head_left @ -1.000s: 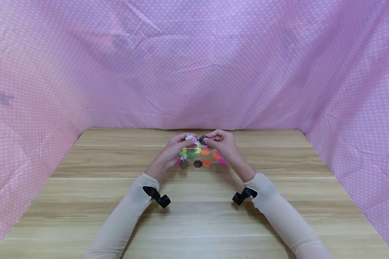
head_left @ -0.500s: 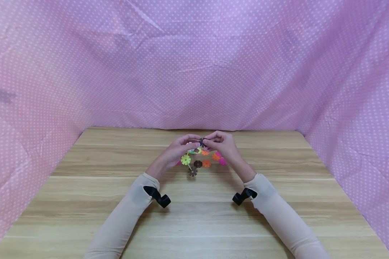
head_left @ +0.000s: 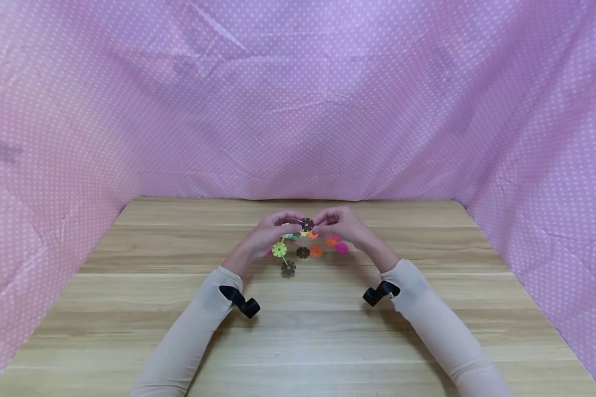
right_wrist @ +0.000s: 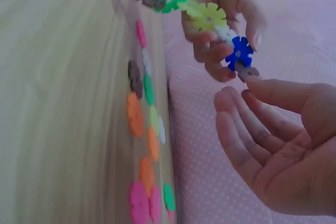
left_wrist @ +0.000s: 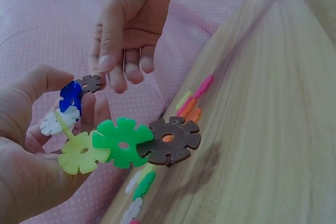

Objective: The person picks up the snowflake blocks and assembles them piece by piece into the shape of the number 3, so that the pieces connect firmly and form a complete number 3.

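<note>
My left hand (head_left: 272, 236) grips a chain of slotted flower-shaped plastic discs, held above the table. In the left wrist view the chain runs from a brown disc (left_wrist: 182, 141) through a green disc (left_wrist: 109, 139), a yellow disc (left_wrist: 73, 162), a white disc (left_wrist: 55, 124) and a blue disc (left_wrist: 68, 95) to a second brown disc (left_wrist: 93, 82). My left fingers are around the white and blue discs. Beside that second brown disc is my right hand (head_left: 347, 227), its fingers loosely extended. The right thumb tip lies close to the disc; contact is unclear.
Loose discs lie on the wooden table (head_left: 298, 336) beneath the hands, among them a brown disc (head_left: 303, 252), an orange disc (head_left: 316, 251) and a pink disc (head_left: 341, 248). A pink dotted cloth (head_left: 298, 110) hangs behind the table.
The chain has turned in my left hand, swinging its yellow disc and hanging brown disc toward the front. My right hand has let go of the brown end disc and shifted slightly right.
</note>
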Demonstrator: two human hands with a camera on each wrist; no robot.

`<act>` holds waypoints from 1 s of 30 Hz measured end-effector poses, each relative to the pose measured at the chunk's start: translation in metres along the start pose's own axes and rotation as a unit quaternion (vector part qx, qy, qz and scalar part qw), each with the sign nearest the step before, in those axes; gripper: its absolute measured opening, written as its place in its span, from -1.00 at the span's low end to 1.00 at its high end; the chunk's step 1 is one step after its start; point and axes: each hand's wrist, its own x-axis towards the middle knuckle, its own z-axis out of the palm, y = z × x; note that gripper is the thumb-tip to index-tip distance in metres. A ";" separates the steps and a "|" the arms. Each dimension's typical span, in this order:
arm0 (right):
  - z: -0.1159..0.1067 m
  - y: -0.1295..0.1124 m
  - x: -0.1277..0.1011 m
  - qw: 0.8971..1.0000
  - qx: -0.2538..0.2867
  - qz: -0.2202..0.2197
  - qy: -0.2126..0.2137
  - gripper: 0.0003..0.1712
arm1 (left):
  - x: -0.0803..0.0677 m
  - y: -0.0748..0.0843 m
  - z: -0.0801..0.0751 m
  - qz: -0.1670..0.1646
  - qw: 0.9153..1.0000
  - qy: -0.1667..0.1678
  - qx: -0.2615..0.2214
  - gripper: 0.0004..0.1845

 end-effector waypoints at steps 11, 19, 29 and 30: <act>-0.001 0.023 0.004 0.973 -0.178 -0.077 -0.128 -0.74 | 0.000 -0.003 -0.003 0.032 0.999 -0.017 0.008 -0.65; 0.005 0.031 0.004 0.962 -0.226 -0.060 -0.144 -0.63 | -0.002 0.000 -0.003 0.031 1.000 -0.003 -0.001 -0.65; 0.005 0.032 0.006 0.956 -0.239 -0.082 -0.148 -0.73 | -0.002 0.000 -0.004 0.043 0.999 -0.010 0.002 -0.61; 0.005 0.032 0.007 0.955 -0.240 -0.083 -0.150 -0.74 | -0.002 0.000 -0.004 0.045 0.999 -0.011 0.002 -0.61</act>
